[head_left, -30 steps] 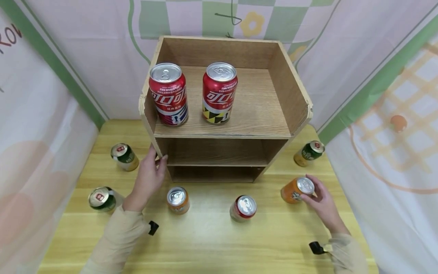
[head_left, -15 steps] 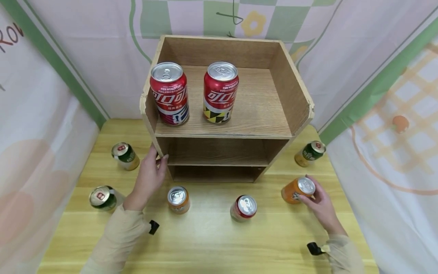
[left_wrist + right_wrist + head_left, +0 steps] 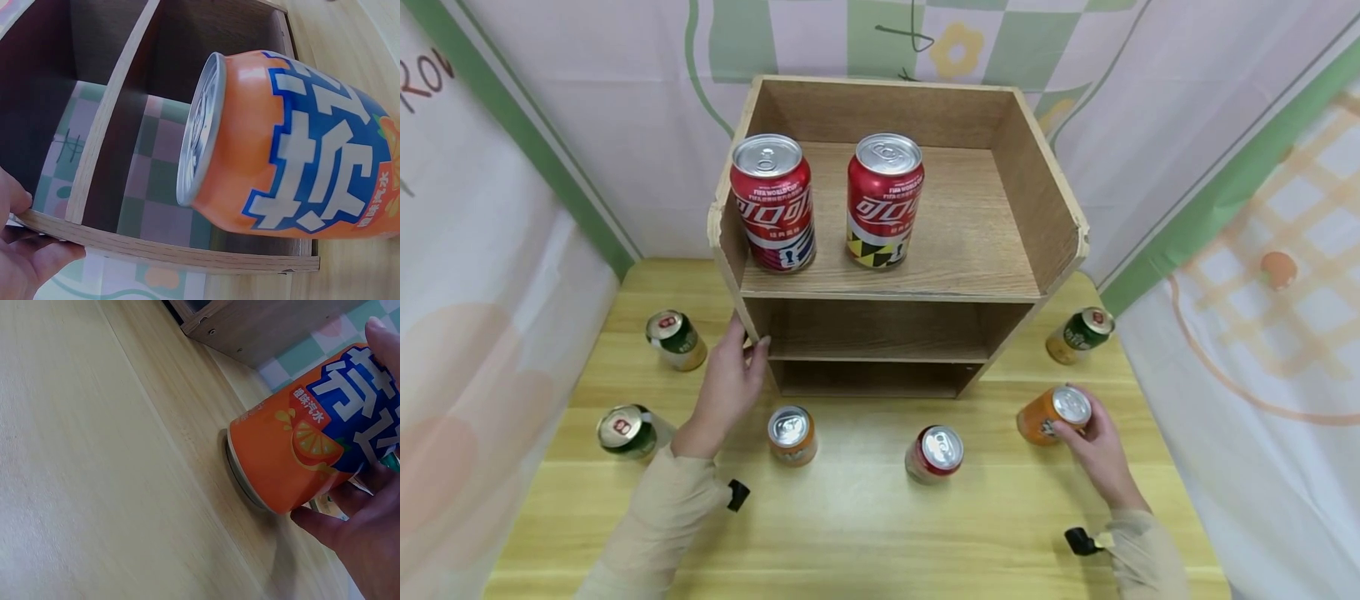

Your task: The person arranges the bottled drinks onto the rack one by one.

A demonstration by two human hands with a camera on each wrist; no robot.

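Observation:
My left hand grips the left side panel of the wooden shelf, thumb on the front edge and fingers behind the panel. In the left wrist view, the fingers show at that panel's edge. My right hand holds an orange soda can at the table's right, thumb on the near side and fingers around the far side. The right wrist view shows this can with its base close to the tabletop. Another orange soda can stands near my left hand, large in the left wrist view.
Two red cola cans stand on the shelf's top board. A red-topped can stands on the table in front. Green-and-gold cans stand at left and right. Printed fabric walls enclose the table.
My right wrist has shifted slightly left while the hand stays around the orange soda can. The left hand keeps its grip on the shelf panel; the cans have stayed put.

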